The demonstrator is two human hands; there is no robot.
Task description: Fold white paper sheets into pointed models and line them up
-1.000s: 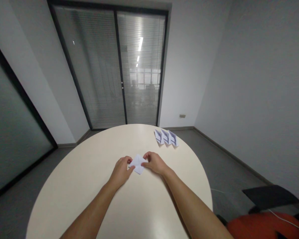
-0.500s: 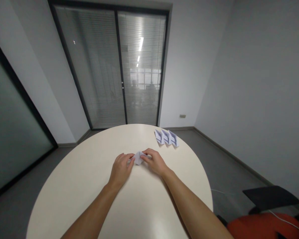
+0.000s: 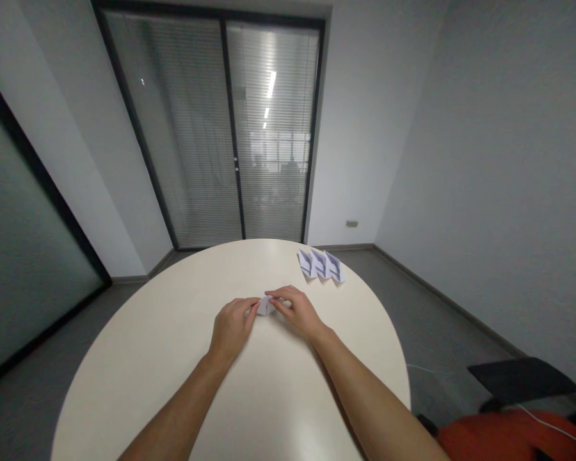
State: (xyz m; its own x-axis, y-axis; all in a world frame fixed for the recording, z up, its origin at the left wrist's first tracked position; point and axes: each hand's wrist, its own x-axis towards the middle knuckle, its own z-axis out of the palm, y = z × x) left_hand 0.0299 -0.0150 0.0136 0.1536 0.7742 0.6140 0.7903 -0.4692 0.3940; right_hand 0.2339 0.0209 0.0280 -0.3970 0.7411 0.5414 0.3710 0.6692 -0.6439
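A small white folded paper lies on the round cream table, mostly covered by my two hands. My left hand pinches its left side with curled fingers. My right hand presses on its right side, fingers bent over the paper. Only a small piece of the paper shows between the fingertips.
Three folded white paper pieces stand in a row at the table's far right edge. An orange chair seat and a dark chair arm sit at the lower right. Glass doors with blinds lie beyond the table.
The paper has been folded smaller: one second ago it lay as a wider diamond between my hands. Both hands have moved closer together and slightly farther away on the table.
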